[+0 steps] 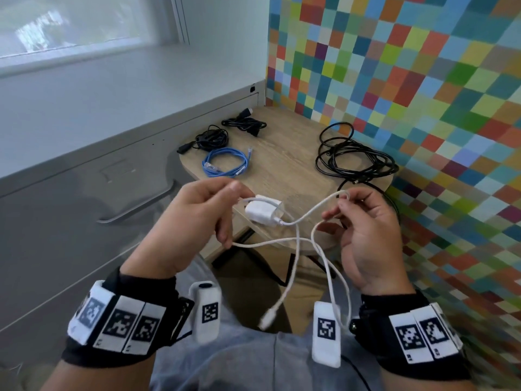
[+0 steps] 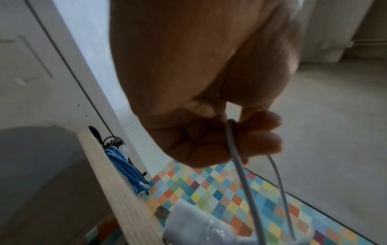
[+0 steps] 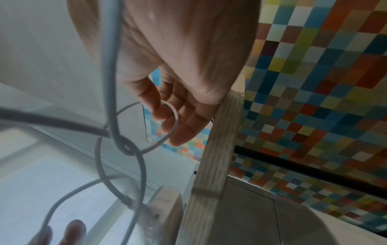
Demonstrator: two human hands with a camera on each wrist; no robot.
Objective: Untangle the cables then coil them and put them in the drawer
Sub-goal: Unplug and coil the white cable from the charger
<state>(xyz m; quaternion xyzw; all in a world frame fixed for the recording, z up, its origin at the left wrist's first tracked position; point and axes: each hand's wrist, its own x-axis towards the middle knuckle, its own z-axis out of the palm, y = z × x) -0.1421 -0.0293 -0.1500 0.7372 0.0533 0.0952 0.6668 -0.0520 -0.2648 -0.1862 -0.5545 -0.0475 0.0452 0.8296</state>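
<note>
My left hand (image 1: 228,215) holds a white charging cable (image 1: 310,212). In the left wrist view its fingers (image 2: 261,144) curl round the cable (image 2: 234,149). My right hand (image 1: 338,207) pinches a loop of the same cable (image 3: 175,116) between thumb and fingertips (image 3: 184,131). The strands cross loosely between my hands, and a free plug end (image 1: 267,317) dangles over my lap. The cable's white adapter (image 1: 263,211) sits at the near edge of the small wooden table (image 1: 282,159). A grey drawer front with a metal handle (image 1: 135,206) is on the left.
On the table lie a coiled blue cable (image 1: 225,165), two black bundles (image 1: 211,136) (image 1: 245,122) and a loose black tangle (image 1: 355,156) at the right. A chequered coloured wall (image 1: 423,94) closes off the right side, with a white sill above the cabinet.
</note>
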